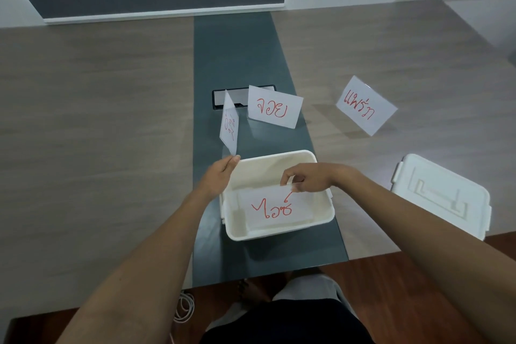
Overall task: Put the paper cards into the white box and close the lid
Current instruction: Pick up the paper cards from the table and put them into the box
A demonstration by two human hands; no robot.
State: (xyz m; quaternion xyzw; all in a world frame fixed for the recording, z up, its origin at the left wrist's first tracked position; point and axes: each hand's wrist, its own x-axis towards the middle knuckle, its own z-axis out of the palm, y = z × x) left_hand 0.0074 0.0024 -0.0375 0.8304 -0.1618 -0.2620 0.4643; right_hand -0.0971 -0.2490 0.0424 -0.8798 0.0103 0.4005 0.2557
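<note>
Desk (pixel 111 120) clear enough; box (pixel 321 222) open at centre, lid (pixel 441 193) aside at right. Lower flat, release once settled: right hand (pixel 310 179) pinching card (pixel 275 208) inside box. Left hand (pixel 223 173) pinching next card (pixel 229 123) upright beside rim.

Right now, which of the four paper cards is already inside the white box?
The card pinched by the right hand, lying low inside the white box. The left hand holds another outside it; two stand on the table.

Left hand (pixel 222 176) and right hand (pixel 307 177) pinching.
</note>
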